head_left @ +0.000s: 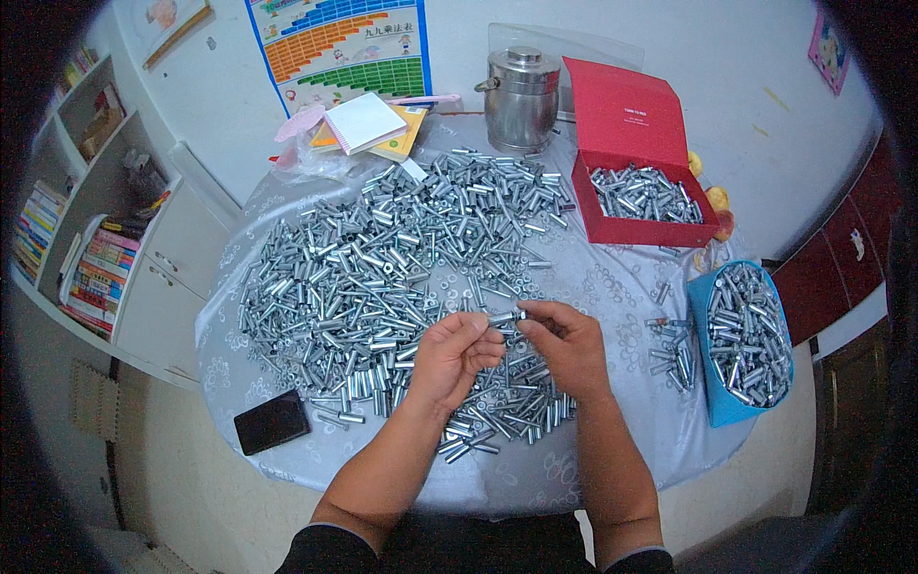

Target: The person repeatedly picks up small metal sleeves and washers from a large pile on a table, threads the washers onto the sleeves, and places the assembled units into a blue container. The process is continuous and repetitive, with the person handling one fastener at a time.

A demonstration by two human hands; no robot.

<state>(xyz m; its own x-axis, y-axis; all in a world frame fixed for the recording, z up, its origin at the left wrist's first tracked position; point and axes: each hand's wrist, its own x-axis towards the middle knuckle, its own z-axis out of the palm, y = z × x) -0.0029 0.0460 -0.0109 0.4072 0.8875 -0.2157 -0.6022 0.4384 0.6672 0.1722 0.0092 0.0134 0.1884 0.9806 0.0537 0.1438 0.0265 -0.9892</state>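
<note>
Dark sleeves, forearms, both hands on a silver fastener

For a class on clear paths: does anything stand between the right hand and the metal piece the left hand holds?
Nothing visible does; the right hand has its fingers at one end of the metal piece.

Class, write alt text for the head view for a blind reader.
A person's left hand and right hand hold a metal part over a cloth-covered table heaped with metal parts; a red box and blue bin hold more.
</note>
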